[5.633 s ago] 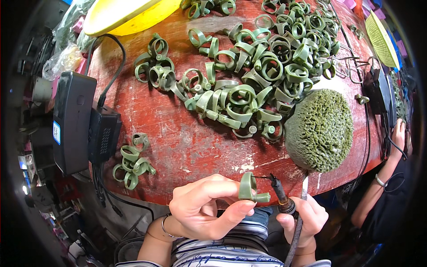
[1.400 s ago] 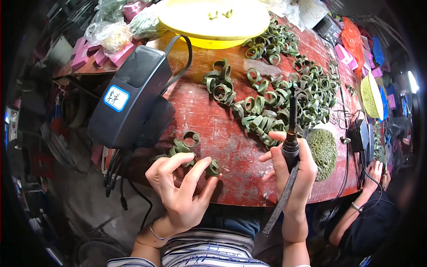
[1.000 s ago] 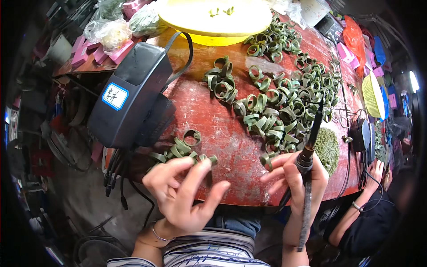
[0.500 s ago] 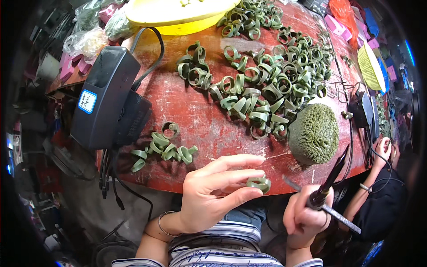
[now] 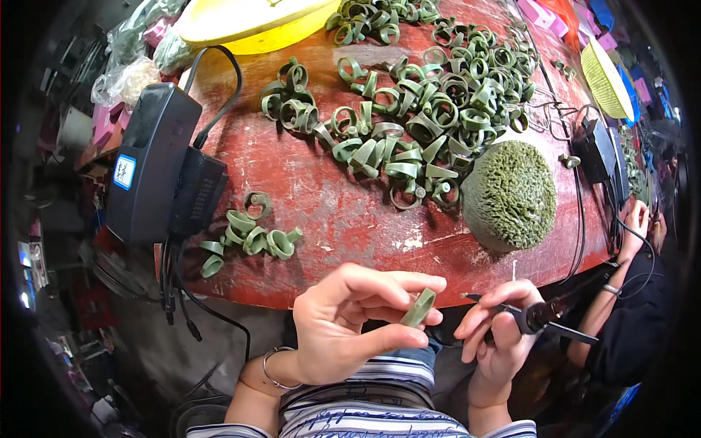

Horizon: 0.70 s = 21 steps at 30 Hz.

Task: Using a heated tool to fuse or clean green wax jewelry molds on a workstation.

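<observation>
A green ring (image 5: 419, 308) is pinched between the thumb and fingers of my left hand (image 5: 339, 325), just off the table's near edge. It tilts, with its narrow side in view. To the right, my right hand (image 5: 507, 339) holds a dark pen-like tool (image 5: 561, 306) along with a thin flat file (image 5: 577, 333) that crosses beneath it. Thumb and fingertips of that hand point toward the ring without touching it. Left of my hands, several loose green rings (image 5: 252, 239) lie on the red table (image 5: 343, 233).
A large pile of green rings (image 5: 438, 109) spreads over the table. Near the right edge sits a rough-topped green block (image 5: 515, 196). Black power boxes (image 5: 157, 164) with hanging cables stand at left. A yellow basin (image 5: 277, 33) is behind. A co-worker's hand (image 5: 634, 226) shows at far right.
The ring in my left fingers has turned from lying flat to tilted on edge. My right fingers have loosened and stretched toward it, and the tools have swung lower. The whole view has shifted slightly.
</observation>
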Tool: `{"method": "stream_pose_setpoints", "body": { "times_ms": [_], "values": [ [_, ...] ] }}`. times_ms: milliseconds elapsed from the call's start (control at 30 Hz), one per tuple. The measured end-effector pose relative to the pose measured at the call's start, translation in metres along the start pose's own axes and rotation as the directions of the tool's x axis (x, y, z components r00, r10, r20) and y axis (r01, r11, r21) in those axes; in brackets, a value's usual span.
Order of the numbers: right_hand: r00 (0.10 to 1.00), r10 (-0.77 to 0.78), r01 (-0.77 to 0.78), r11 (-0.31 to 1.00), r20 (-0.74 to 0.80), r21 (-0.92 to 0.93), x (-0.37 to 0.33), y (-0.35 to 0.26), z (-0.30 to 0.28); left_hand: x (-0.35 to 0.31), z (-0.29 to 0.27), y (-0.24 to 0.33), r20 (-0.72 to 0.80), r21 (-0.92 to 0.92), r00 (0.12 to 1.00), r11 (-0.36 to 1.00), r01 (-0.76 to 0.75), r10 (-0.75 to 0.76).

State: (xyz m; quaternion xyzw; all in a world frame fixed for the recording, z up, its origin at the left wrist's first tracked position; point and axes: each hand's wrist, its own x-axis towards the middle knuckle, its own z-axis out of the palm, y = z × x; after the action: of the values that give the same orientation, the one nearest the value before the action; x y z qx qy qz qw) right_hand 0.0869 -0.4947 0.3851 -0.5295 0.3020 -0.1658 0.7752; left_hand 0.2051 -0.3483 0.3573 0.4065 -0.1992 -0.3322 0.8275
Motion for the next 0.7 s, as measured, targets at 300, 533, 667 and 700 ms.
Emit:
{"method": "stream_pose_setpoints", "body": {
  "times_ms": [300,533,667,700],
  "values": [
    [0.983,-0.088,0.102,0.991,0.159,-0.084,-0.007,-0.006,-0.001,-0.002,0.01,0.0,0.001,0.228,1.0,0.974,0.013,-0.014],
    [0.97,-0.193,0.188,0.981,0.148,0.042,-0.014,0.004,0.011,-0.001,0.015,-0.001,0.026,0.358,0.999,0.932,-0.049,0.043],
    [0.96,-0.229,0.236,0.971,0.161,-0.027,-0.016,0.005,0.013,-0.004,0.018,0.0,0.014,0.375,0.998,0.925,-0.058,0.057],
    [0.96,-0.231,0.239,0.97,0.157,-0.037,-0.017,0.006,0.014,-0.005,0.018,0.0,0.001,0.367,0.999,0.93,-0.036,0.038]
  ]
}}
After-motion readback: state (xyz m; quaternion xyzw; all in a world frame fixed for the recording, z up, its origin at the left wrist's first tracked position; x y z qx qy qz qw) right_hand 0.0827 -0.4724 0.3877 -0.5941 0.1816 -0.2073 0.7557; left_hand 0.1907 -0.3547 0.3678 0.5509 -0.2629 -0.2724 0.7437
